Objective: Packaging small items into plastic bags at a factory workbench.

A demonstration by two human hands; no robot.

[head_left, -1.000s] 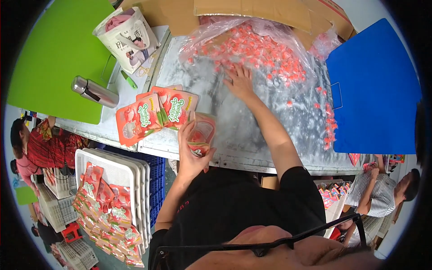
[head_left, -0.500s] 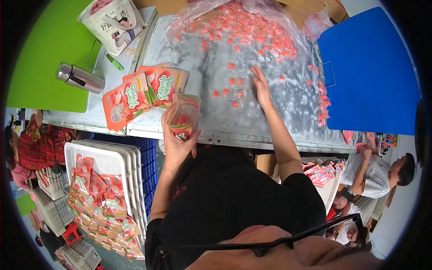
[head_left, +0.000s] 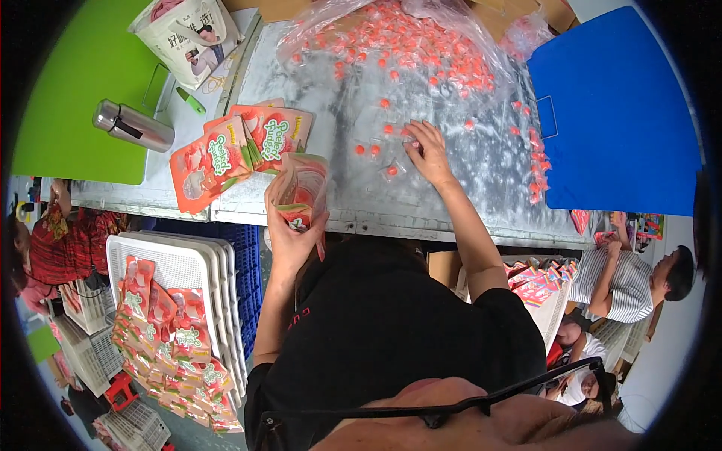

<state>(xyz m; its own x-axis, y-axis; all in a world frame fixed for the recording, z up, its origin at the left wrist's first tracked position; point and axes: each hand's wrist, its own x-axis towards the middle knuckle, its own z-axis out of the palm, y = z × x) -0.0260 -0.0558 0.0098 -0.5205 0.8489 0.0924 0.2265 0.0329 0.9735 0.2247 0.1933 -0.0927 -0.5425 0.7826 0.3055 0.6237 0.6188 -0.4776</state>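
Observation:
My left hand point(head_left: 287, 239) grips an open red-and-pink candy pouch point(head_left: 307, 184) upright at the table's near edge, its mouth spread apart. Over the table, my right hand point(head_left: 430, 156) has its fingers curled down on small clear-wrapped red candies, partly hidden under the fingertips. Several loose wrapped candies point(head_left: 374, 150) lie just left of that hand. More flat pouches point(head_left: 218, 161) are fanned out on the table beyond and left of my left hand.
A big heap of wrapped candies point(head_left: 421, 45) lies at the far side under clear plastic. A blue board point(head_left: 617, 113) is at right, a green board point(head_left: 68, 98) at left. A steel flask point(head_left: 134, 126), a green-handled cutter point(head_left: 191, 101) and stacked white trays point(head_left: 169, 252) of pouches are at left.
My right hand has moved a little left and its flat fingers have curled onto candies, drawing a couple under them. My left hand keeps the pouch in nearly the same place.

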